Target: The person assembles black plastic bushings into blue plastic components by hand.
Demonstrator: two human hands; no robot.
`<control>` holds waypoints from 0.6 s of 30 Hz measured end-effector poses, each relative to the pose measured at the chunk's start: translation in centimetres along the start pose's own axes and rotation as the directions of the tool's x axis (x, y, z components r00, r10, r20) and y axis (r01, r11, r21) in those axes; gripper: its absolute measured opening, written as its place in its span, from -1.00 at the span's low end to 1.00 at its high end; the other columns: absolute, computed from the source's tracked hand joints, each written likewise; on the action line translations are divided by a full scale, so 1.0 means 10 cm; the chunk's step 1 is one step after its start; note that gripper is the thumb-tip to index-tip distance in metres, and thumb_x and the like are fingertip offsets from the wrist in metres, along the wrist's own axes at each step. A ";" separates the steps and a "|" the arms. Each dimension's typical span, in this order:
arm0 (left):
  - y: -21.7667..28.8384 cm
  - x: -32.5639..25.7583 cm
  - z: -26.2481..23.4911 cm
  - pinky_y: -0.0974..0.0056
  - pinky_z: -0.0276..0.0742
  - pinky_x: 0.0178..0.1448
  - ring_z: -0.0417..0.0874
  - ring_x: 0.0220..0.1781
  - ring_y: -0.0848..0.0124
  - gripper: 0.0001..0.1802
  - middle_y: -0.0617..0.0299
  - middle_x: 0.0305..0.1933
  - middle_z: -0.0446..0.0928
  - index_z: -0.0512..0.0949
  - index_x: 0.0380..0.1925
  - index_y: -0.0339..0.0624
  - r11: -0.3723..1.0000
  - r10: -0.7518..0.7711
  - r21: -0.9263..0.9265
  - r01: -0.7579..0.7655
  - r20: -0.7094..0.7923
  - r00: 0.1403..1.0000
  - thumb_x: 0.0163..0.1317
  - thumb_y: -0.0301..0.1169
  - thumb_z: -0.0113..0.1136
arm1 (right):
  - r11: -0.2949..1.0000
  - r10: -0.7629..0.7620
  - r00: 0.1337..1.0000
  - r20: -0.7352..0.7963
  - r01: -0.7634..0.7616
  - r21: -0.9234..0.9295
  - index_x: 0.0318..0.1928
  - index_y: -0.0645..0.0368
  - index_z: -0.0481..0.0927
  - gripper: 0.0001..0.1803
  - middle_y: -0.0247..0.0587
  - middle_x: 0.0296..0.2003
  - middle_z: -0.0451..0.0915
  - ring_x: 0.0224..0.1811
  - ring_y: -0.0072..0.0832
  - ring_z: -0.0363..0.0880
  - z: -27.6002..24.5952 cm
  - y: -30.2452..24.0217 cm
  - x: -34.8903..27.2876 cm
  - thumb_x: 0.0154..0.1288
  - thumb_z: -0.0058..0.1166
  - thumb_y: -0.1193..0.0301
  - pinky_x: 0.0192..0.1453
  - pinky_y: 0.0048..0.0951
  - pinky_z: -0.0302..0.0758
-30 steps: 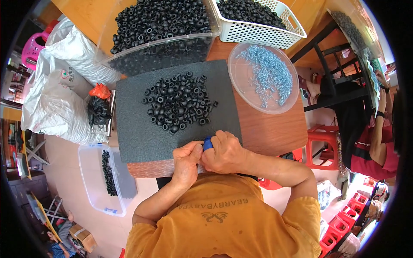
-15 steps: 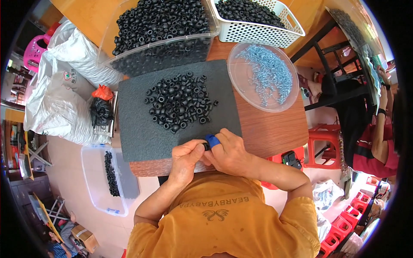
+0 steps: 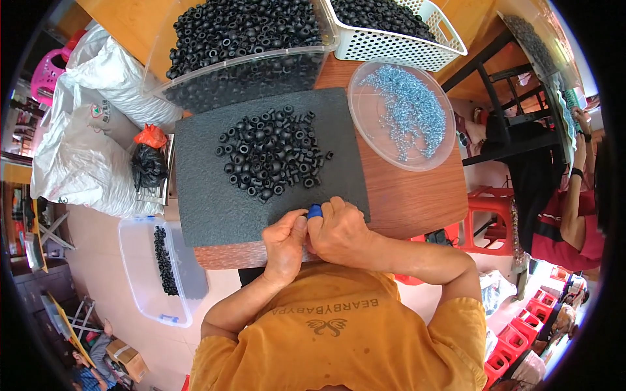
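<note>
My left hand (image 3: 285,246) and my right hand (image 3: 340,229) meet at the near edge of a dark grey mat (image 3: 202,189). Both are closed, fingertips together. A small black part showed in the left fingers half a second ago; now the fingers hide it. A blue band (image 3: 315,210) wraps a finger of my right hand. Whatever the right fingers grip is hidden. Just beyond my hands, small hollow black pieces (image 3: 270,153) lie heaped on the mat. They look like round caps with open ends.
Behind the mat stand a clear bin (image 3: 241,65) of black pieces and a white perforated basket (image 3: 391,49). A round lid (image 3: 365,133) holds small blue glittery bits at right. White sacks (image 3: 85,156) and a clear box (image 3: 140,287) are at left. Another person's arm (image 3: 574,202) shows far right.
My right hand has turned and closed in over the join with my left. The black part between them has gone from sight, and less of the blue band shows.
</note>
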State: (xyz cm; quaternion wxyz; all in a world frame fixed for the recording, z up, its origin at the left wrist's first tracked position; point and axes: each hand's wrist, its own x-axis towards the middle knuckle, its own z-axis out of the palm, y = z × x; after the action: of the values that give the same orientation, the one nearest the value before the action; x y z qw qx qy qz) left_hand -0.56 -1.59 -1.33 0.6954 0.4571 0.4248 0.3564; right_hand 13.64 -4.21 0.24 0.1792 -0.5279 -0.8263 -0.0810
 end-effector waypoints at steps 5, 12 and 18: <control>0.11 0.02 -0.02 0.43 0.47 -0.43 0.51 -0.54 0.51 -0.75 0.21 -0.46 0.55 0.53 -0.13 -0.44 0.999 -0.023 -0.036 0.026 0.082 0.996 0.36 -0.42 0.04 | 0.976 0.045 0.997 -0.060 -0.031 0.217 -0.60 0.31 0.41 -0.80 -0.10 -0.65 0.36 -0.56 -0.29 0.37 -0.10 0.05 0.04 -0.14 0.12 0.44 -0.60 -0.37 0.31; 0.18 -0.05 -0.04 0.44 0.48 -0.40 0.51 -0.53 0.52 -0.74 0.19 -0.43 0.58 0.53 -0.13 -0.43 0.998 -0.067 0.021 0.065 0.117 0.991 0.36 -0.42 0.03 | 0.882 0.112 0.989 0.100 -0.145 0.449 -0.53 0.25 0.51 -0.90 -0.05 -0.58 0.43 -0.46 -0.15 0.42 -0.29 0.07 -0.01 -0.10 0.14 0.49 -0.55 -0.24 0.38; 0.11 -0.05 -0.03 0.47 0.45 -0.41 0.55 -0.51 0.51 -0.73 0.16 -0.40 0.59 0.54 -0.12 -0.43 0.976 0.152 0.141 -0.168 0.117 0.981 0.35 -0.40 0.06 | 0.847 0.232 0.969 0.082 -0.243 0.473 -0.56 0.20 0.50 -0.90 -0.10 -0.53 0.45 -0.45 -0.17 0.44 -0.30 0.10 0.00 -0.09 0.17 0.49 -0.53 -0.21 0.39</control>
State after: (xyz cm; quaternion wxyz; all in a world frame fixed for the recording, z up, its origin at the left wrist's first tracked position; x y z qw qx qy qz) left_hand -1.12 -1.59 -0.20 0.6494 0.5592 0.3749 0.3537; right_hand 15.15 -4.79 2.92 0.3039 -0.5659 -0.7507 0.1545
